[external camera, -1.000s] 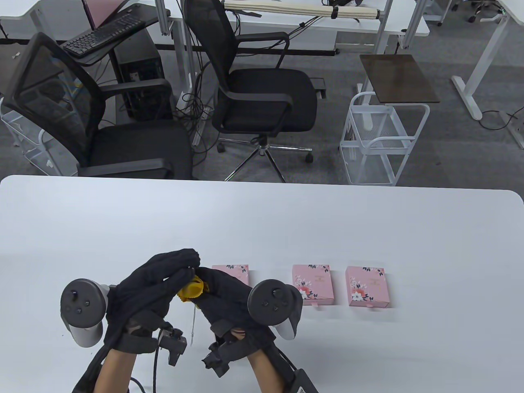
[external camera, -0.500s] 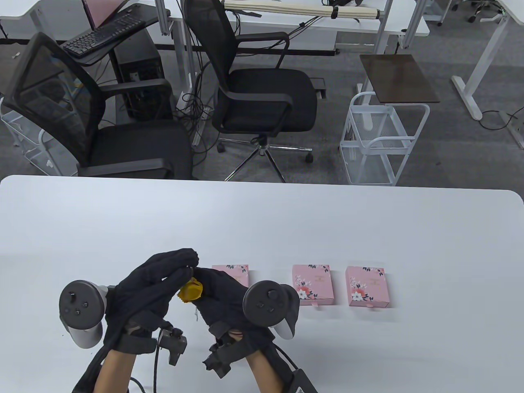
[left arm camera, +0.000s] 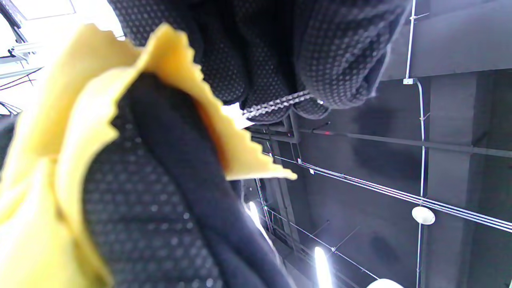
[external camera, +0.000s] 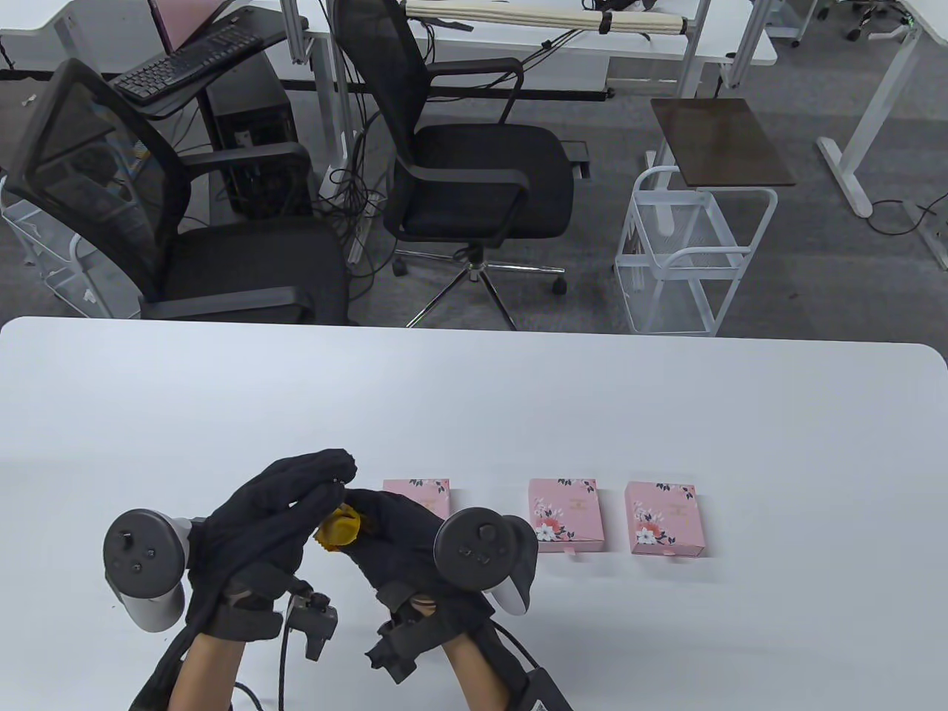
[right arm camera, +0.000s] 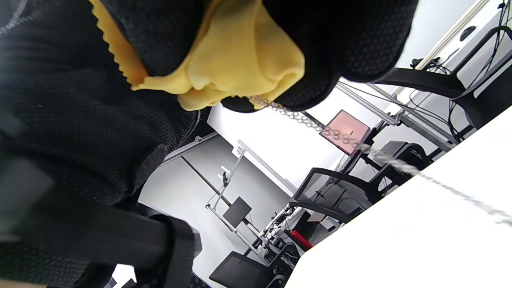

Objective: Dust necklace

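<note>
Dusting a necklace above the white table

Right hand pinching yellow cloth round the necklace, left of three pink boxes; left hand fingertips gripping chain's upper end above the cloth

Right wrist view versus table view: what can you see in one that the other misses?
Only the right wrist view shows the necklace chain clearly, running out from under the yellow cloth pinched in the right hand's fingers.

Only the table view shows the three pink boxes in a row on the white table, the left hand meeting the right hand, and the trackers on both.

Both show the yellow cloth, black gloves, the white table and office chairs behind.
</note>
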{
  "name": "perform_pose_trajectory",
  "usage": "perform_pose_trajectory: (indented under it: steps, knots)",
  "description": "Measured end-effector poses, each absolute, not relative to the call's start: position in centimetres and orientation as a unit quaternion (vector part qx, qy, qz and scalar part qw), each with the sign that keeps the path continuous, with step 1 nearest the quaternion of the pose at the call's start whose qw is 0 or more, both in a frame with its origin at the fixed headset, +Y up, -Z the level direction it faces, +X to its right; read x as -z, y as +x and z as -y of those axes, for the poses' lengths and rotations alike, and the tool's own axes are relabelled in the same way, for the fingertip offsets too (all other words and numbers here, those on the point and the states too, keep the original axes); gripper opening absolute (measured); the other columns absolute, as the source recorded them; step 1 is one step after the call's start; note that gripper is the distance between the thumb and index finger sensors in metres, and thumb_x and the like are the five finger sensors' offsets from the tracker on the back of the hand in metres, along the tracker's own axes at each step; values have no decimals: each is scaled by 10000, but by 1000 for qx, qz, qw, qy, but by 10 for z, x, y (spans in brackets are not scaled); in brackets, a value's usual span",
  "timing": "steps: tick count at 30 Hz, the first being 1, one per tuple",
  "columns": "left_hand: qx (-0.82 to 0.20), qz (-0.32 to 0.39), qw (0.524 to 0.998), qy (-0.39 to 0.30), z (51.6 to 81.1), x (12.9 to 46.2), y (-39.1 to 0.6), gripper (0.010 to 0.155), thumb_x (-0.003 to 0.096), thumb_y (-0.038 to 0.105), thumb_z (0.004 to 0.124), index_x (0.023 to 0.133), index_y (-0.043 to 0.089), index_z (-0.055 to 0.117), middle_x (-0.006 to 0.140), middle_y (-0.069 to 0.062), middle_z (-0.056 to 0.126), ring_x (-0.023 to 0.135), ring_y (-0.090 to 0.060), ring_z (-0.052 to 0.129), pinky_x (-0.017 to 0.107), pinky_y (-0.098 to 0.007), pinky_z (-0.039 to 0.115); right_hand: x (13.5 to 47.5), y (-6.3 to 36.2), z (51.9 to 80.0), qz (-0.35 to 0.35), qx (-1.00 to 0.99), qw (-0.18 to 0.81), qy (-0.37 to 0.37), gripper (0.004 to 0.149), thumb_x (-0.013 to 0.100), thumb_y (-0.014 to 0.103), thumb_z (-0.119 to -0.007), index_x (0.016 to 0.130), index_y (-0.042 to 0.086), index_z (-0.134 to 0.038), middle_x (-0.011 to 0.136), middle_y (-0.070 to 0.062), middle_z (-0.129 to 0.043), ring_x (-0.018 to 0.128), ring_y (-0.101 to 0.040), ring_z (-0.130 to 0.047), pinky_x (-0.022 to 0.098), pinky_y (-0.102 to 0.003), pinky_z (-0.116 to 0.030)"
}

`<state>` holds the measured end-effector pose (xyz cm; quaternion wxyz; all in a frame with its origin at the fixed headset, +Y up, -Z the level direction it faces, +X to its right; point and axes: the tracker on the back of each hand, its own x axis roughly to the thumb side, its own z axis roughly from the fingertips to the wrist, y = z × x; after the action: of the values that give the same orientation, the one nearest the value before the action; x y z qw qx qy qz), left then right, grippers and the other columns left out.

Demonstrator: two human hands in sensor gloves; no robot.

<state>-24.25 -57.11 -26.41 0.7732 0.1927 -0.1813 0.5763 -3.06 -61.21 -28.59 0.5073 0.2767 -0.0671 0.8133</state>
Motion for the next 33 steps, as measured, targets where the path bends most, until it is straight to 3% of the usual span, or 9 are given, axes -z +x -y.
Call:
perform_pose_trajectory:
  steps: [5, 9, 15, 20, 27, 33]
  knots:
    - [-578, 180, 772, 194, 571, 264, -243, 347, 518, 426, 905, 846, 319, 938, 874, 11, 1009, 795, -234, 927, 582, -442, 811, 286, -31, 612, 57, -817, 496, 289, 366, 630, 250, -791, 977, 138, -765, 906, -193, -853, 714, -436, -867, 592, -567, -725]
    - [-581, 179, 770, 195, 570, 264, -244, 347, 517, 426, 905, 846, 319, 939, 871, 11, 1010, 792, -234, 928, 580, -442, 812, 287, -33, 615, 61, -822, 493, 277, 376, 621, 324, -813, 943, 131, -787, 828, -170, -894, 650, -394, -899, 567, -543, -750]
    - [-581, 178, 770, 195, 570, 264, -244, 348, 518, 427, 904, 848, 321, 936, 870, 12, 1010, 791, -234, 928, 579, -441, 813, 288, -33, 615, 54, -825, 486, 282, 367, 631, 243, -786, 981, 136, -762, 911, -196, -848, 717, -442, -860, 590, -565, -723]
    - [-581, 176, 770, 197, 570, 264, -244, 347, 519, 428, 903, 848, 321, 936, 870, 13, 1010, 790, -235, 928, 577, -441, 813, 288, -34, 618, 53, -833, 481, 268, 379, 623, 337, -813, 940, 131, -786, 825, -168, -895, 649, -397, -896, 562, -542, -750]
    - [-576, 163, 775, 203, 573, 268, -246, 349, 520, 428, 903, 850, 319, 935, 871, 13, 1009, 792, -236, 926, 579, -443, 811, 289, -39, 621, 62, -861, 437, 253, 369, 626, 340, -806, 935, 139, -796, 825, -164, -901, 651, -401, -898, 559, -544, -751]
    - [-580, 167, 771, 204, 571, 267, -248, 349, 520, 430, 902, 850, 321, 934, 871, 13, 1009, 793, -235, 926, 580, -442, 811, 289, -41, 621, 49, -856, 442, 262, 361, 630, 263, -797, 967, 136, -777, 895, -194, -863, 702, -438, -871, 576, -558, -733]
